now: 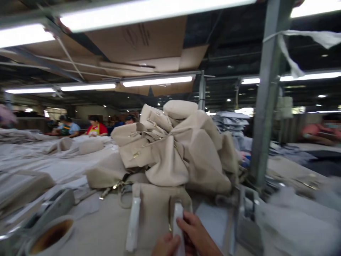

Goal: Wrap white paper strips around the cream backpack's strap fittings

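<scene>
Low in the head view, a beige bag [153,217] lies with two bag handles wrapped in white plastic. My right hand [196,231] is closed on the right edge of the nearer-right wrapped handle [178,217], thumb and fingers pinching it. From below, my left hand [165,245] has its fingers closed on the lower part of the same handle; the rest of that hand is cut off by the frame. The other wrapped handle [133,224] lies to the left, untouched. A gold zipper edge shows beside the held handle.
A tall heap of beige bags [170,156] rises right behind. At lower left stands a cup of brown liquid [52,236] beside a grey machine [50,206]. A metal post [269,99] is at right. Several people sit at tables farther back.
</scene>
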### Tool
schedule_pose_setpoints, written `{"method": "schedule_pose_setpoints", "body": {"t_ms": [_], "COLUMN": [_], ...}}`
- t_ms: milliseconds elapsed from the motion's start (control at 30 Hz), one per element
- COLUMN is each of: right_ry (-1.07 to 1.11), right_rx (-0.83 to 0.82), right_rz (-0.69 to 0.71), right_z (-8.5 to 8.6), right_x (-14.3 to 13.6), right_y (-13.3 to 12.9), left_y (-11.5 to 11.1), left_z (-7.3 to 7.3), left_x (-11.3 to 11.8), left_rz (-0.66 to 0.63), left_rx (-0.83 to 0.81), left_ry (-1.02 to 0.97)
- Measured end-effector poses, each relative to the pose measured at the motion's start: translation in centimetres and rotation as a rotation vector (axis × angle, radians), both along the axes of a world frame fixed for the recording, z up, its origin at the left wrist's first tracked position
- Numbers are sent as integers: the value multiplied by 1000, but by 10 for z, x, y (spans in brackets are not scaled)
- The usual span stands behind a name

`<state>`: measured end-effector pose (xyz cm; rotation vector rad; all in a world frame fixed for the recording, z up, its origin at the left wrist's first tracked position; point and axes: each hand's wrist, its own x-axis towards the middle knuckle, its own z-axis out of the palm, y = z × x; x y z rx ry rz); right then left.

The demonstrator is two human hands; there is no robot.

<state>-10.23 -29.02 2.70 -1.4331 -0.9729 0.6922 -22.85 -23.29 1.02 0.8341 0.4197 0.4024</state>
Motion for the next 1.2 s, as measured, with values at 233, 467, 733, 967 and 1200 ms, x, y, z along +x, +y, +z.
{"method": "schedule_pose_setpoints", "body": {"t_ms": [233,467,733,967,1200], "right_ry": [-164,-47,219,186,-102], "right_rx": [-34,-28,-37,11,-8], "right_rz": [-213,-115,119,251,13], "right_z": [4,4,12,12,11], "right_x": [-6,-5,-3,-4,-15], "right_y": [7,-2,-21,-37,-26], "left_y": [-13,-18,-22,-24,-19], "left_z": [-4,15,22,25,17], "left_x": [8,-2,-12,-11,-6], "left_rz": [147,-2,20,-6,65], "left_rx": [125,-59,-78,-60,-58], "left_ry": [248,121,49,26,100]}}
